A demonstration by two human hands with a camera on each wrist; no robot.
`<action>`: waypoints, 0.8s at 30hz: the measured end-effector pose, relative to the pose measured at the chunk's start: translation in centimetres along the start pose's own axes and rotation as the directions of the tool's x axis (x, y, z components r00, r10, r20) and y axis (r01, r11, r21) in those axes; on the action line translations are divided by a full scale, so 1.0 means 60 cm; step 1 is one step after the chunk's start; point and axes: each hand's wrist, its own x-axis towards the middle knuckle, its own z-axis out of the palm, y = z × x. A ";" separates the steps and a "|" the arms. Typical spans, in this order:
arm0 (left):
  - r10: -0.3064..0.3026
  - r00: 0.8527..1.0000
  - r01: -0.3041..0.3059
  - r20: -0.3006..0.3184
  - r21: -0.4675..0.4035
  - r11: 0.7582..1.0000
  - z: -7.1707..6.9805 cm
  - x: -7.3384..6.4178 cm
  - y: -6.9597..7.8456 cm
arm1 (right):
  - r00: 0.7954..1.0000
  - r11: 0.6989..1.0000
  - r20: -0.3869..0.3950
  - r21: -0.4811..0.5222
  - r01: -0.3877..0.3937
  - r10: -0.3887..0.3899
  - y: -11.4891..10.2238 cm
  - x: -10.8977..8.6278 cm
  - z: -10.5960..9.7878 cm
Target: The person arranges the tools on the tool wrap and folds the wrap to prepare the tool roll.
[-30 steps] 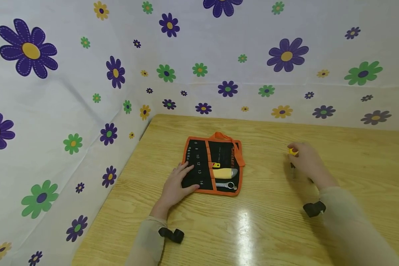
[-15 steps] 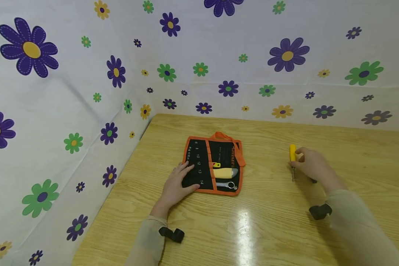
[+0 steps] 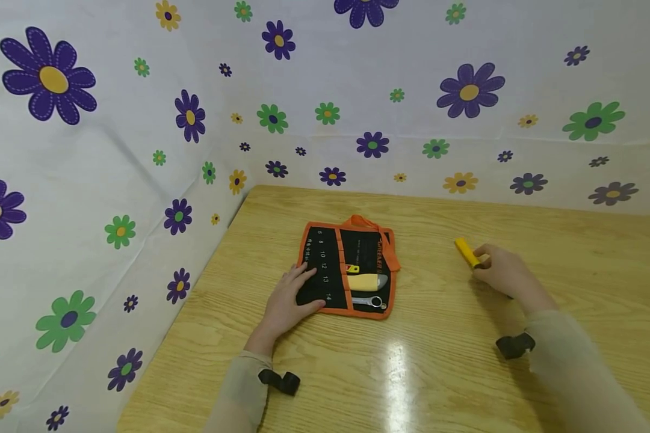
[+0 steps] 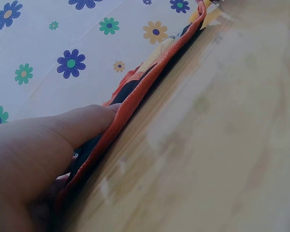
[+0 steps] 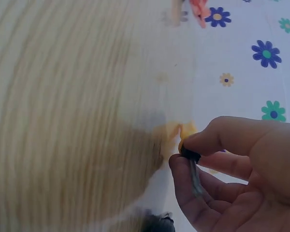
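On the left of the table a black tool pouch (image 3: 319, 264) with orange trim lies unfolded. My left hand (image 3: 289, 304) rests on its lower left side with fingers spread; the left wrist view has the thumb along the orange edge. My right hand (image 3: 504, 273) pinches a screwdriver (image 3: 467, 252) by the black collar below its yellow handle, well to the right of the pouch. That handle points away and to the left. The metal shaft (image 5: 195, 176) runs back under the palm in the right wrist view and is hidden in the head view.
Pouch pockets hold a combination wrench (image 3: 367, 302), a tool with a cream handle (image 3: 364, 282) and a small yellow-and-red item (image 3: 352, 269). An orange strap (image 3: 389, 252) lies over the pouch's right side. Flower-printed sheets (image 3: 401, 126) border the wooden table (image 3: 439, 361) behind and left.
My right hand has shifted its hold on the screwdriver from the handle to the collar. The handle now leans left, and the shaft has swung out of sight. My left hand stays put.
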 end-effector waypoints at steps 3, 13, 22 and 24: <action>0.004 1.000 -0.004 -0.002 0.007 1.000 0.001 0.001 -0.002 | 1.000 0.999 -0.024 0.031 0.006 -0.005 -0.008 -0.003 0.009; 0.012 1.000 -0.012 0.001 -0.008 1.000 0.000 0.000 -0.001 | 0.982 0.989 -0.174 0.111 0.099 -0.079 -0.056 -0.004 0.032; 0.004 1.000 -0.004 -0.001 -0.016 1.000 -0.001 -0.001 0.000 | 0.965 0.960 -0.225 0.210 0.183 -0.135 -0.078 0.016 0.053; 0.001 1.000 -0.001 0.000 -0.016 1.000 -0.001 -0.001 0.000 | 0.966 0.952 -0.218 0.238 0.193 -0.141 -0.085 0.020 0.058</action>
